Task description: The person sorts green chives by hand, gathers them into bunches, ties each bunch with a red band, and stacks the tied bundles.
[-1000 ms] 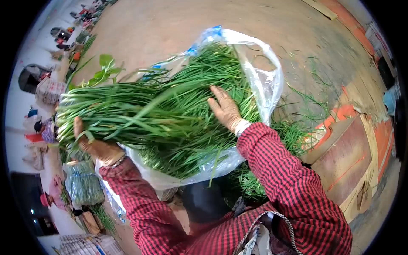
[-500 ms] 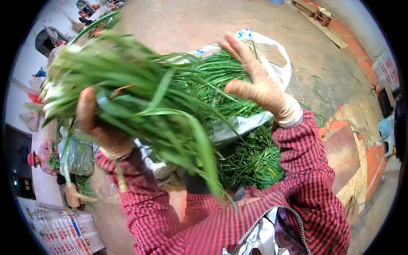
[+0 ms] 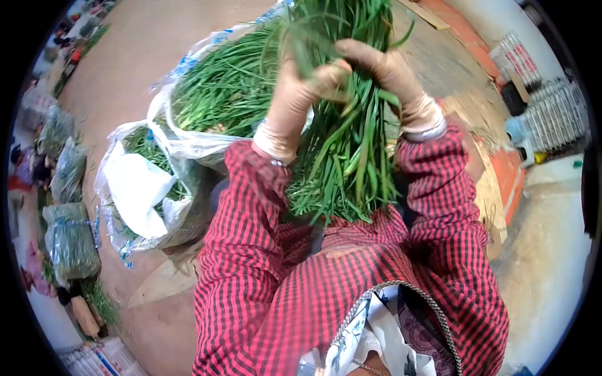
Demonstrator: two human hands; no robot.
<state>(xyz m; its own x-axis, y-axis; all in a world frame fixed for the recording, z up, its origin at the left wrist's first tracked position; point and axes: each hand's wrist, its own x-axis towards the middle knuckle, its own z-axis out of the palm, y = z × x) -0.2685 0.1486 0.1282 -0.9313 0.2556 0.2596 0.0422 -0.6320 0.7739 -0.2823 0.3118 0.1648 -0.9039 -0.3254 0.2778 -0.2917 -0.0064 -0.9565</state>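
Note:
A thick bunch of green chives [image 3: 359,147] hangs in front of me, leaf tips down toward my lap and upper part cut off by the top edge of the view. My right hand [image 3: 390,70], in a thin pale glove, is wrapped round the bunch from the right. My left hand [image 3: 293,100], gloved too, closes its fingers on leaves at the left side of the bunch; some of these are blurred. Left of it, more chives [image 3: 229,81] lie in an open clear plastic bag [image 3: 188,143]. Loose green leaves [image 3: 305,188] show below the bunch.
A second plastic bag [image 3: 182,229] with greens and a white sheet [image 3: 135,191] stands at front left. Packed bags of greens [image 3: 72,241] line the left wall. White crates [image 3: 552,116] and a light-blue container [image 3: 517,130] stand at the right.
The bunch has swung from the left to the middle and now hangs leaf tips down. My right hand, open before, has closed on it. The view has shifted, showing more bags at left.

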